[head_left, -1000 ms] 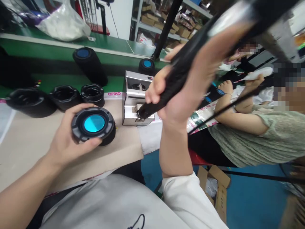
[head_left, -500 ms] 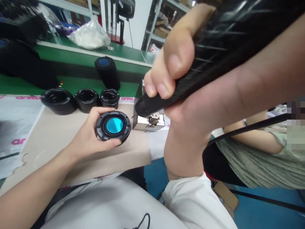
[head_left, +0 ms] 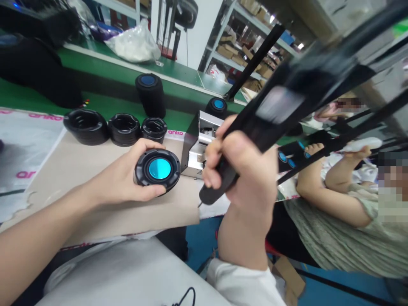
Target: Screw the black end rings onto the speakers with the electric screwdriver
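Note:
My left hand (head_left: 126,180) grips a round black speaker part (head_left: 174,165) with a shiny blue disc in its centre, face up above the brown sheet. Thumb and fingers clasp its rim from both sides. My right hand (head_left: 244,165) is wrapped around a black electric screwdriver (head_left: 251,123), tilted, its thin bit pointing down and left, apart from the speaker part. Behind my right hand stands a metal screw feeder (head_left: 193,163), partly covered by the hand. Several black rings (head_left: 85,127) sit in a row beyond my left hand.
A black cylindrical speaker (head_left: 149,95) stands on the green bench (head_left: 178,76), and another blue-topped one (head_left: 217,105) behind the feeder. A plastic bag (head_left: 135,42) lies further back. On the right, a co-worker's arm (head_left: 331,191) reaches over the bench, past black bars.
The screwdriver has swung down and away from the screw feeder, its bit now in view nearer the speaker part. My left hand still holds the speaker part. The view has shifted somewhat.

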Available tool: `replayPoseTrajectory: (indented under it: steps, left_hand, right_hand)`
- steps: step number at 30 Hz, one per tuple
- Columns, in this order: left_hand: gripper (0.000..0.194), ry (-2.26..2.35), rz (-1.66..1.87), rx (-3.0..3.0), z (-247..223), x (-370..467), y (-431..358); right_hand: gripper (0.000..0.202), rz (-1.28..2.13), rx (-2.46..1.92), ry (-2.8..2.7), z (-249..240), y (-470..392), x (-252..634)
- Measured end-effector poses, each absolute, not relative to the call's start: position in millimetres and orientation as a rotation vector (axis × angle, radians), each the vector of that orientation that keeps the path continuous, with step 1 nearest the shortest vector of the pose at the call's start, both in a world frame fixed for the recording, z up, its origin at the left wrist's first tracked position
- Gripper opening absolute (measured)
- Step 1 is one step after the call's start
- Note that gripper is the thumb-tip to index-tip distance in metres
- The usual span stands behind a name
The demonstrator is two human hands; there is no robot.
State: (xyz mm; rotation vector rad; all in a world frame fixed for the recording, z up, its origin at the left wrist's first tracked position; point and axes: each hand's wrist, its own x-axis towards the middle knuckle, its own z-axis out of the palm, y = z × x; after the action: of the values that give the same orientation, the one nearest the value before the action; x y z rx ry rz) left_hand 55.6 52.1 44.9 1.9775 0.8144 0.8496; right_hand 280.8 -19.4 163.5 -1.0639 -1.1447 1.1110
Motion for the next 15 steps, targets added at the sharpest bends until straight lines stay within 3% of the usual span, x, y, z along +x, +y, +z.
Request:
replayPoseTrajectory:
  steps: [3,7,15]
  left_hand:
    - [0.071,0.829,0.855,1.950,43.6,58.4,51.6]
    - [0.069,0.801,0.855,1.878,45.2,61.2,51.4]
    - [0.073,0.902,0.905,1.928,42.0,64.6,38.6]
  right_hand:
    - [0.042,1.313,-1.237,-0.980,105.4,-32.3,285.7]
    - [0.074,1.541,-1.246,-0.784,55.4,-35.1,281.2]
    - [0.083,1.541,-1.238,-0.753,44.3,-32.4,272.1]
